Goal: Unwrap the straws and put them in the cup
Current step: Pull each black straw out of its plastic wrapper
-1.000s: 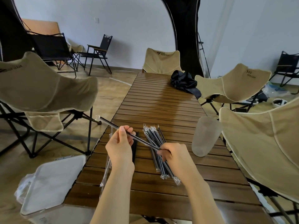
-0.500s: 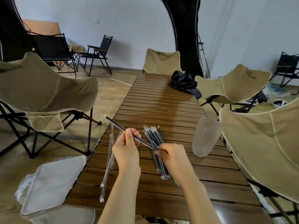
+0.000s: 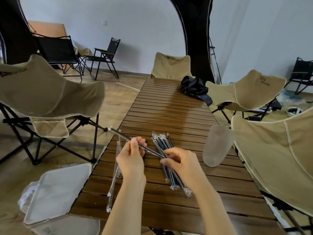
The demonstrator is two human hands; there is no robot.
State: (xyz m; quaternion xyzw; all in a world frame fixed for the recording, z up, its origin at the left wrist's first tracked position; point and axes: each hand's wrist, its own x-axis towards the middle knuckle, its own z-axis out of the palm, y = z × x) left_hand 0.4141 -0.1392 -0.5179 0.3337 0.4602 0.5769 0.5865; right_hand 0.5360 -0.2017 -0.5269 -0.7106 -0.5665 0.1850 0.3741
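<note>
Early going: the left grip (image 3: 131,158) and right grip (image 3: 183,164) both pinch one straw (image 3: 150,150), wrapper on, above the counter (image 3: 169,107). A pile (image 3: 160,143) of wrapped straws waits beneath. Empty wrappers (image 3: 112,185) lie left. The cup (image 3: 216,146), right, shows no straws.

We see one dark straw (image 3: 142,146) in clear wrapper, raised above table (image 3: 169,116), slanting from far left down to near right. Our left hand (image 3: 132,160) pinches its middle, our right hand (image 3: 183,165) its near end. Bundle of wrapped black straws (image 3: 161,148) lies flat beneath right hand, ends toward us. Clear wrappers (image 3: 113,180) lie by table's left edge. Frosted cup (image 3: 217,146) stands upright, right of bundle, apart.
</note>
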